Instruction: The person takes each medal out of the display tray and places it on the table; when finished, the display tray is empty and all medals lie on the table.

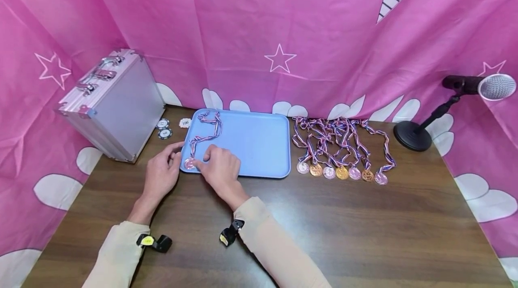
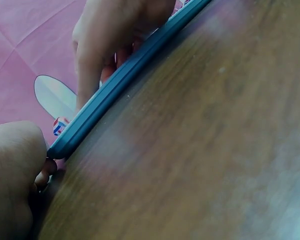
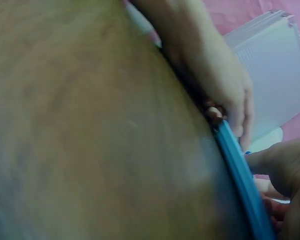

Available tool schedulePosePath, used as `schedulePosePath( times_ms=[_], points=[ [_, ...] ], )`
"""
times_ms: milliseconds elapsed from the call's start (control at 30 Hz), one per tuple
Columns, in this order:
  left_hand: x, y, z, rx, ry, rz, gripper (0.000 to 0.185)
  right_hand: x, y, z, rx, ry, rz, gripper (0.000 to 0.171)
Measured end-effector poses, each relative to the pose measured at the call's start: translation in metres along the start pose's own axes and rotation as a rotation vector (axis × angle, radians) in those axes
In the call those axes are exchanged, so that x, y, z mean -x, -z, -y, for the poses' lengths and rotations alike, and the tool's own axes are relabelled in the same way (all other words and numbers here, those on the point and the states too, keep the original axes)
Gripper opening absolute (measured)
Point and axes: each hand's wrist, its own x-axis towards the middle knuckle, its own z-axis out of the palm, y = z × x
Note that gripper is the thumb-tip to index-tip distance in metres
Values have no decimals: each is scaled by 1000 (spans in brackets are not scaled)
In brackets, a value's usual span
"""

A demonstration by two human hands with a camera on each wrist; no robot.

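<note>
Both my hands sit at the lower left corner of the blue tray, centre left of the head frame. My left hand rests at the tray's outer corner edge, fingers loosely bent, thumb touching the rim; whether it grips anything I cannot tell. My right hand lies over the tray's near edge, fingertips on or just beside the medal lying in that corner; pinch or plain touch, cannot tell. The medal's striped ribbon trails up the tray's left side. Right of the tray, a row of medals lies on the table. Upper left: silver case, with poker chips beside it. Far right: microphone.
</note>
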Motion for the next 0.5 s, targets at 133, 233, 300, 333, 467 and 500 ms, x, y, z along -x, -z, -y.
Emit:
schedulePosePath(
  times_ms=[133, 233, 300, 333, 467, 500],
  points=[
    [0, 2, -1, -7, 4, 4, 33, -4, 9, -13, -73, -14, 38, 32],
    [1, 3, -1, -8, -2, -1, 32, -6, 11, -35, -121, -8, 35, 23],
    [0, 2, 0, -6, -10, -4, 32, -4, 18, -47, -138, 10, 33, 16],
    [0, 2, 1, -5, -13, -3, 32, -3, 19, -55, -135, 30, 20, 13],
    [-1, 2, 1, -7, -1, 10, 33, 4, 46, -71, -116, 62, 54, 6],
    [0, 2, 1, -8, 6, 12, 33, 4, 46, -78, -106, 73, 52, 5]
  ],
)
